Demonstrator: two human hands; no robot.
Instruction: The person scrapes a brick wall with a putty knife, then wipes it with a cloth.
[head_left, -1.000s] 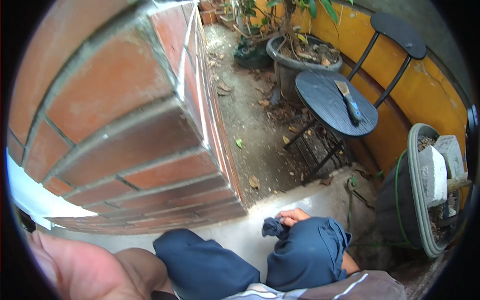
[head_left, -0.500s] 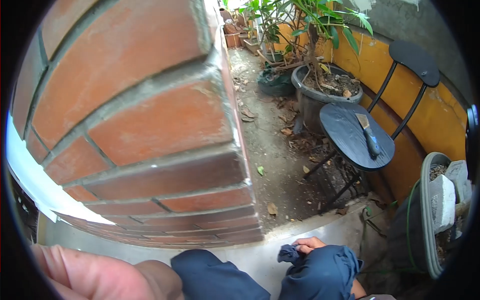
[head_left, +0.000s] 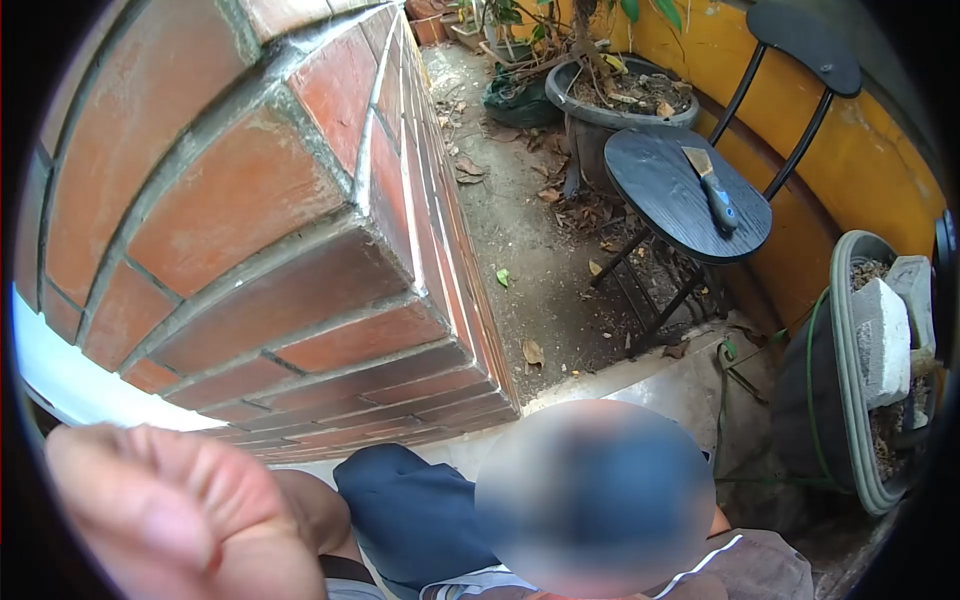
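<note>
My left hand (head_left: 185,510) is raised close to the camera at the lower left, its fingers curled in. Whatever they may hold is hidden. Behind it stands the corner of a brick wall (head_left: 240,190), with a gap between hand and wall that I cannot judge. A round blurred patch covers the area over my right knee and hides my right hand and anything in it. The dark blue cloth over my left knee (head_left: 405,515) shows beside the blur. A putty knife (head_left: 714,190) with a blue and black handle lies on the seat of a black folding chair (head_left: 645,165).
To the right, a large dark pot (head_left: 808,400) holds pale blocks (head_left: 883,340) and soil. Behind the chair is a grey planter (head_left: 580,105) along a yellow wall (head_left: 725,70). Dry leaves (head_left: 533,352) litter the ground. White sheeting (head_left: 80,375) edges the bricks at left.
The view has tilted down and shifted, showing more of the wall's side face. My left hand has risen and its curled fingers now show. The right hand, earlier gripping dark cloth, is now blurred over.
</note>
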